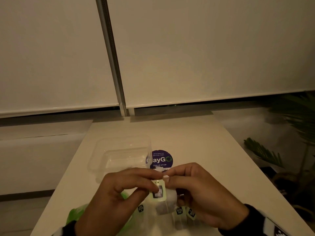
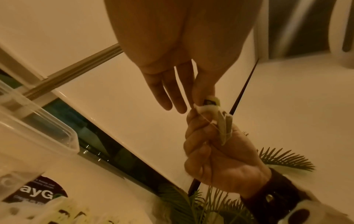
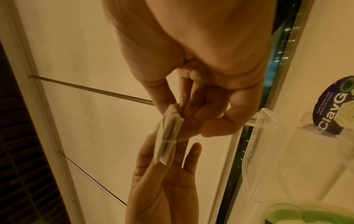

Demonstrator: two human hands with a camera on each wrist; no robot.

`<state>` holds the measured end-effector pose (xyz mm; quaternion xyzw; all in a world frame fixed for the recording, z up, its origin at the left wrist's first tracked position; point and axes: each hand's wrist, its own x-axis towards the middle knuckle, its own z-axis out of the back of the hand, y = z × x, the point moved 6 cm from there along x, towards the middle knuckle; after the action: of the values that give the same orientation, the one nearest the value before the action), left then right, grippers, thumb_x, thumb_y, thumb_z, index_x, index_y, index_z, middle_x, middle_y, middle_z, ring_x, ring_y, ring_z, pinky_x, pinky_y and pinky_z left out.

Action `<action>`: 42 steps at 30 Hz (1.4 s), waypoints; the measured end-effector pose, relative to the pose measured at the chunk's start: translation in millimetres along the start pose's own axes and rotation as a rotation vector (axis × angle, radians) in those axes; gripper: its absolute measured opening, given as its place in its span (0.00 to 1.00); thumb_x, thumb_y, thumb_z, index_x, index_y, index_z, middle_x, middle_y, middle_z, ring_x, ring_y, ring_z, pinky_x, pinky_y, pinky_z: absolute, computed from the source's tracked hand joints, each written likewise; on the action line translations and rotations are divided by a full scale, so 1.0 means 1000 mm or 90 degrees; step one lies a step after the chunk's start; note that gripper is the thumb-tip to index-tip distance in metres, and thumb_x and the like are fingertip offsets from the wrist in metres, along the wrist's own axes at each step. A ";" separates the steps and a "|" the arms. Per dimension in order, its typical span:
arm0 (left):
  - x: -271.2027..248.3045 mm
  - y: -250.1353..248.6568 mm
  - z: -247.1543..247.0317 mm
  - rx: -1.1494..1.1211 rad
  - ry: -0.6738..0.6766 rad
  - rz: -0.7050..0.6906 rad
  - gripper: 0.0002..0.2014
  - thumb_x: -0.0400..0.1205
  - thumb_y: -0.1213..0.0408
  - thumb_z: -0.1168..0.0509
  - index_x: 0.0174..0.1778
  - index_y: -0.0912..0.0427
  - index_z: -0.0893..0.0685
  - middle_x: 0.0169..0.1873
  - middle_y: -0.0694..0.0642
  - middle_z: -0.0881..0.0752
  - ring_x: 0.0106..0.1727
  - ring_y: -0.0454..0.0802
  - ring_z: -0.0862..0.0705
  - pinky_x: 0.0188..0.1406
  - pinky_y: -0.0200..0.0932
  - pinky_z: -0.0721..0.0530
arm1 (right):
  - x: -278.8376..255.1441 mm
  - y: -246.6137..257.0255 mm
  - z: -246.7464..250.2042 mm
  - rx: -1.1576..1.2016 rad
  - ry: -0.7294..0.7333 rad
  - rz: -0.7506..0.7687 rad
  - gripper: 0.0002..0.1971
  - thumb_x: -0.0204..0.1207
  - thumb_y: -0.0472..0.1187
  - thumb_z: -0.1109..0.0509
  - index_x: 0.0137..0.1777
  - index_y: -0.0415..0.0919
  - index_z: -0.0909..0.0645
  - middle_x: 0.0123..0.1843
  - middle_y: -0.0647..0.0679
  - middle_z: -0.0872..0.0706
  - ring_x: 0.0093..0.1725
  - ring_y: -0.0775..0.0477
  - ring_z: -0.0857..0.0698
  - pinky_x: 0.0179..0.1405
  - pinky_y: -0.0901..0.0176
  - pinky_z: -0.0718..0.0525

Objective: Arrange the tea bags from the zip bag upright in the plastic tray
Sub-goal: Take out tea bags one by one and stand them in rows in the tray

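1. Both hands meet above the near middle of the tabletop [image 1: 196, 137]. The left hand [image 1: 122, 189] and the right hand [image 1: 201, 189] face each other, and together they hold one tea bag [image 1: 166, 204] off the surface.
2. The left grip pinches the bag's paper tag [image 1: 158, 191] between thumb and forefinger, the other fingers lying fairly straight. The right grip is curled round the bag's body and string [image 2: 207, 120].
3. The tag reads "teas", seen upside down. A round purple sticker [image 1: 162, 159] on the tabletop reads "ClayGo", "Let's keep our pantries clean" and "Clean as you go".
4. The clear plastic tray [image 1: 119, 150] stands just beyond the left hand, partly over the sticker.
5. The head view alone shows the zip bag [image 1: 153, 218] with green edging under the wrists, with more tagged tea bags inside.
6. The wrist views show the bag edge-on, with string wound round its folded paper.
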<state>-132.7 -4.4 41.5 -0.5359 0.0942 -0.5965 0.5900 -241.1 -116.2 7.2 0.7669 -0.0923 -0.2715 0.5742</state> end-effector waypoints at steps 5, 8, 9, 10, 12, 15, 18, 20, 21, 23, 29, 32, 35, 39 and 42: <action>0.001 0.003 0.001 0.074 0.015 -0.001 0.09 0.77 0.62 0.34 0.41 0.48 0.08 0.54 0.41 0.11 0.55 0.44 0.12 0.51 0.33 0.17 | 0.000 0.003 -0.001 0.012 0.020 0.013 0.10 0.77 0.30 0.32 0.43 0.35 0.08 0.41 0.35 0.10 0.39 0.42 0.13 0.34 0.51 0.15; 0.003 0.002 0.001 0.067 0.016 0.015 0.10 0.77 0.62 0.36 0.41 0.49 0.09 0.56 0.44 0.13 0.54 0.46 0.13 0.50 0.35 0.18 | 0.001 0.008 -0.002 -0.045 0.016 0.060 0.08 0.78 0.35 0.30 0.48 0.34 0.10 0.40 0.36 0.12 0.40 0.44 0.16 0.35 0.52 0.18; 0.004 0.002 0.001 0.048 0.009 0.031 0.10 0.77 0.61 0.37 0.41 0.50 0.09 0.55 0.45 0.13 0.53 0.47 0.13 0.49 0.36 0.18 | 0.002 0.011 -0.002 -0.077 0.004 0.084 0.07 0.78 0.36 0.29 0.48 0.35 0.09 0.38 0.40 0.14 0.38 0.48 0.17 0.33 0.53 0.18; 0.005 0.004 0.002 0.014 -0.004 0.063 0.09 0.76 0.60 0.37 0.43 0.50 0.09 0.53 0.46 0.12 0.52 0.48 0.13 0.47 0.39 0.16 | 0.003 0.014 -0.001 -0.103 -0.009 0.107 0.06 0.78 0.35 0.29 0.48 0.37 0.09 0.36 0.43 0.15 0.36 0.51 0.17 0.33 0.55 0.19; 0.008 0.012 0.000 -0.064 -0.042 0.156 0.07 0.75 0.60 0.31 0.47 0.53 0.12 0.46 0.50 0.11 0.43 0.47 0.12 0.40 0.45 0.14 | 0.006 0.019 0.001 -0.140 -0.024 0.147 0.06 0.79 0.35 0.29 0.49 0.37 0.10 0.35 0.46 0.15 0.36 0.53 0.18 0.33 0.56 0.18; 0.011 0.028 -0.009 -0.117 -0.050 0.279 0.03 0.77 0.72 0.28 0.43 0.62 0.14 0.32 0.59 0.11 0.30 0.48 0.15 0.34 0.44 0.15 | 0.015 0.021 0.004 -0.164 -0.032 0.166 0.07 0.80 0.35 0.30 0.51 0.35 0.11 0.36 0.46 0.12 0.36 0.50 0.15 0.33 0.55 0.17; 0.009 0.043 -0.015 -0.091 -0.049 0.307 0.02 0.76 0.73 0.28 0.39 0.64 0.13 0.27 0.59 0.12 0.28 0.46 0.15 0.32 0.37 0.17 | 0.025 0.019 0.009 -0.280 -0.038 0.193 0.06 0.79 0.37 0.27 0.52 0.40 0.10 0.44 0.47 0.09 0.41 0.47 0.12 0.37 0.56 0.12; 0.004 0.055 -0.020 -0.056 -0.029 0.324 0.02 0.76 0.71 0.27 0.39 0.62 0.13 0.27 0.58 0.11 0.28 0.47 0.15 0.31 0.38 0.18 | 0.034 0.017 0.012 -0.414 -0.031 0.216 0.06 0.77 0.38 0.25 0.52 0.45 0.10 0.43 0.52 0.09 0.40 0.53 0.13 0.37 0.64 0.15; 0.001 0.061 -0.023 -0.039 -0.014 0.337 0.02 0.76 0.70 0.27 0.38 0.61 0.13 0.28 0.57 0.11 0.28 0.48 0.14 0.31 0.40 0.17 | 0.040 0.013 0.012 -0.468 -0.020 0.209 0.06 0.76 0.38 0.25 0.51 0.46 0.10 0.40 0.55 0.10 0.37 0.58 0.15 0.36 0.68 0.19; -0.008 0.073 -0.027 0.013 0.012 0.368 0.04 0.75 0.67 0.26 0.40 0.55 0.13 0.30 0.53 0.10 0.30 0.48 0.13 0.32 0.45 0.14 | 0.055 -0.001 0.014 -0.523 0.012 0.157 0.04 0.75 0.37 0.24 0.47 0.45 0.10 0.34 0.57 0.13 0.31 0.64 0.19 0.34 0.72 0.24; -0.030 0.090 0.000 0.075 -0.081 0.424 0.02 0.75 0.60 0.26 0.39 0.49 0.12 0.36 0.44 0.11 0.35 0.41 0.13 0.28 0.35 0.20 | 0.098 -0.055 0.023 -0.690 0.047 -0.007 0.05 0.72 0.36 0.23 0.48 0.43 0.11 0.39 0.53 0.13 0.41 0.57 0.17 0.43 0.63 0.19; -0.039 0.089 0.011 0.057 -0.094 0.423 0.03 0.76 0.62 0.27 0.37 0.50 0.11 0.38 0.44 0.11 0.36 0.44 0.13 0.29 0.29 0.20 | 0.109 -0.077 0.023 -0.768 0.073 -0.062 0.07 0.72 0.38 0.23 0.50 0.44 0.11 0.45 0.53 0.14 0.47 0.54 0.18 0.40 0.67 0.23; -0.047 0.087 0.019 0.020 -0.119 0.424 0.05 0.76 0.63 0.27 0.35 0.50 0.11 0.37 0.48 0.10 0.36 0.44 0.13 0.27 0.28 0.20 | 0.116 -0.087 0.024 -0.830 0.056 -0.065 0.07 0.74 0.38 0.25 0.51 0.45 0.12 0.55 0.49 0.12 0.52 0.50 0.16 0.48 0.63 0.20; -0.051 0.084 0.021 -0.029 -0.131 0.415 0.07 0.76 0.64 0.27 0.34 0.48 0.11 0.35 0.50 0.10 0.36 0.44 0.15 0.28 0.31 0.20 | 0.120 -0.085 0.024 -0.886 0.007 -0.020 0.08 0.74 0.35 0.29 0.51 0.44 0.13 0.56 0.48 0.13 0.54 0.47 0.16 0.50 0.61 0.19; -0.052 0.082 0.018 -0.034 -0.125 0.407 0.07 0.76 0.64 0.27 0.36 0.47 0.11 0.35 0.50 0.10 0.38 0.47 0.14 0.34 0.38 0.17 | 0.121 -0.082 0.026 -0.911 -0.025 -0.002 0.08 0.74 0.35 0.29 0.51 0.44 0.13 0.56 0.47 0.14 0.54 0.46 0.16 0.49 0.61 0.21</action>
<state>-84.2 23.4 -39.4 -0.5495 0.2157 -0.3239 0.7394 -167.2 -166.1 -111.4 0.1972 0.0996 -0.2799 0.9343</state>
